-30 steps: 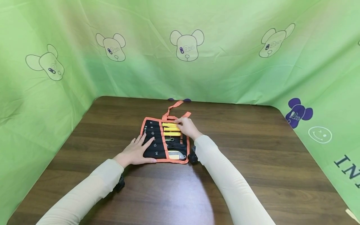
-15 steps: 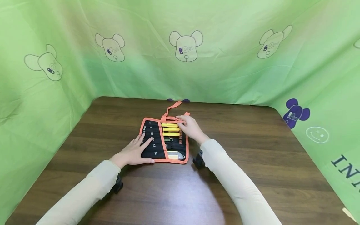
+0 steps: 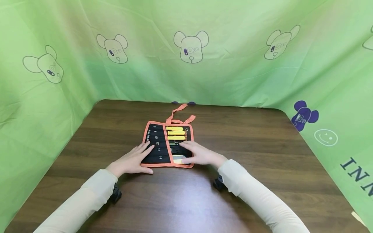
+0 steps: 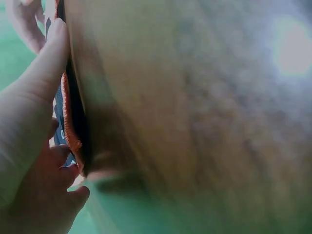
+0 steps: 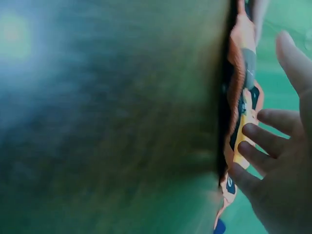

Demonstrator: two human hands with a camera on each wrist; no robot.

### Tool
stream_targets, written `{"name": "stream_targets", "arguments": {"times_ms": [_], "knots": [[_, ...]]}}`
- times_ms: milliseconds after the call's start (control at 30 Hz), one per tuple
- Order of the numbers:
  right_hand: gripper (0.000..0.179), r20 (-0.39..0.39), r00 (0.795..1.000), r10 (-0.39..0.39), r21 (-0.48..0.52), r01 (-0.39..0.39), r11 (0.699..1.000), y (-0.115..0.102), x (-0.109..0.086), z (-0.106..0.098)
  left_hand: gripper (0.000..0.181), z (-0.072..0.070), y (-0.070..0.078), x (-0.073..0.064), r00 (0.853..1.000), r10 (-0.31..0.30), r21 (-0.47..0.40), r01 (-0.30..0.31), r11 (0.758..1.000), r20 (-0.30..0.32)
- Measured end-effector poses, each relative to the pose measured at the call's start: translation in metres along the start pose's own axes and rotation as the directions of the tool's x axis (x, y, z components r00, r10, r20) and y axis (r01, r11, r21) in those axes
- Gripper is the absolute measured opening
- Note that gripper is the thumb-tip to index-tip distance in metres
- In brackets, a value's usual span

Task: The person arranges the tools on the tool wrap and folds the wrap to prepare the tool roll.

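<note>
A black tool roll [image 3: 161,152] with orange trim and printed sizes lies unrolled on the table. Several yellow-handled tools [image 3: 176,133] sit in its upper pockets, a small wrench [image 3: 174,143] below them, and a yellow-and-grey utility knife [image 3: 177,159] at the near end. My left hand [image 3: 130,161] rests spread on the roll's left side, its thumb along the near edge [image 4: 68,114]. Over the right side is my right hand [image 3: 202,155], fingers extended with none curled round a tool; its thumb overlaps the knife. In the right wrist view its fingertips are right beside the roll's edge [image 5: 235,87].
Orange tie straps [image 3: 182,121] trail from the roll's far edge. The brown wooden table [image 3: 247,136] extends around it, with a green printed curtain [image 3: 227,77] behind and at both sides. Each wrist carries a black camera [image 3: 116,194].
My right hand has left the yellow handles at the top and come down toward the knife end, its fingers spreading. The left hand has slid slightly left and nearer, still on the roll.
</note>
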State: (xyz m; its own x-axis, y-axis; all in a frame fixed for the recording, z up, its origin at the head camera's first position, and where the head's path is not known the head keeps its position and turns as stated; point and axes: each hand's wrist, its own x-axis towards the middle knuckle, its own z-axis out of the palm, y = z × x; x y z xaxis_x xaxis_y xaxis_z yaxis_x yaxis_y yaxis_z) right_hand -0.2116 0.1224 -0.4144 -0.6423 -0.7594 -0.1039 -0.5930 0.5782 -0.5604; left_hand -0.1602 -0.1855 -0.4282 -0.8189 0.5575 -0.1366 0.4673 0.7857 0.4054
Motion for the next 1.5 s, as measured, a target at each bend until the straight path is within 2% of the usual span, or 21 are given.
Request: {"name": "stream_targets", "arguments": {"times_ms": [133, 300, 500, 700, 833, 1000, 1167, 1233, 1333, 1500], "knots": [[0.088, 0.084, 0.996, -0.02, -0.08, 0.027, 0.996, -0.002, -0.003, 0.004, 0.096, 0.002, -0.001, 0.001, 1.0, -0.002, 0.004, 0.002, 1.0, 0.001], [0.088, 0.107, 0.994, -0.028, -0.14, 0.043, 0.989, -0.004, -0.003, 0.005, 0.09, 0.001, 0.0, 0.002, 1.0, 0.012, 0.016, -0.012, 1.0, -0.01], [0.078, 0.101, 0.994, -0.044, -0.172, 0.061, 0.983, -0.003, -0.003, 0.006, 0.084, -0.001, 0.001, 0.002, 1.0, 0.013, 0.043, -0.013, 0.999, -0.006], [0.068, 0.12, 0.992, -0.023, -0.217, 0.049, 0.975, -0.01, -0.006, 0.005, 0.063, -0.006, 0.001, -0.001, 0.999, 0.044, 0.066, -0.044, 0.997, 0.009], [0.058, 0.112, 0.992, -0.055, -0.228, 0.08, 0.97, -0.01, -0.008, 0.003, 0.052, -0.008, -0.001, -0.002, 0.999, 0.054, 0.037, -0.054, 0.998, -0.001], [0.036, 0.015, 0.997, -0.077, -0.134, 0.079, 0.988, -0.003, -0.007, -0.002, 0.039, -0.013, -0.009, 0.002, 0.992, 0.099, -0.012, -0.101, 0.995, -0.082], [0.028, -0.087, 0.995, -0.047, 0.018, 0.048, 0.999, 0.003, -0.003, -0.01, 0.026, -0.021, -0.015, 0.01, 0.97, 0.113, -0.069, -0.131, 0.989, -0.216], [0.027, -0.124, 0.992, -0.001, 0.079, 0.011, 0.997, 0.004, 0.0, -0.013, 0.021, -0.025, -0.015, 0.014, 0.963, 0.082, -0.108, -0.113, 0.988, -0.258], [0.028, -0.173, 0.982, 0.08, 0.176, -0.049, 0.983, 0.006, 0.005, -0.015, 0.019, -0.031, -0.015, 0.021, 0.957, 0.0, -0.185, -0.056, 0.981, -0.288], [0.032, -0.266, 0.948, 0.173, 0.247, -0.106, 0.963, 0.009, 0.013, -0.017, 0.019, -0.037, -0.014, 0.031, 0.944, -0.119, -0.256, 0.038, 0.966, -0.306]]}}
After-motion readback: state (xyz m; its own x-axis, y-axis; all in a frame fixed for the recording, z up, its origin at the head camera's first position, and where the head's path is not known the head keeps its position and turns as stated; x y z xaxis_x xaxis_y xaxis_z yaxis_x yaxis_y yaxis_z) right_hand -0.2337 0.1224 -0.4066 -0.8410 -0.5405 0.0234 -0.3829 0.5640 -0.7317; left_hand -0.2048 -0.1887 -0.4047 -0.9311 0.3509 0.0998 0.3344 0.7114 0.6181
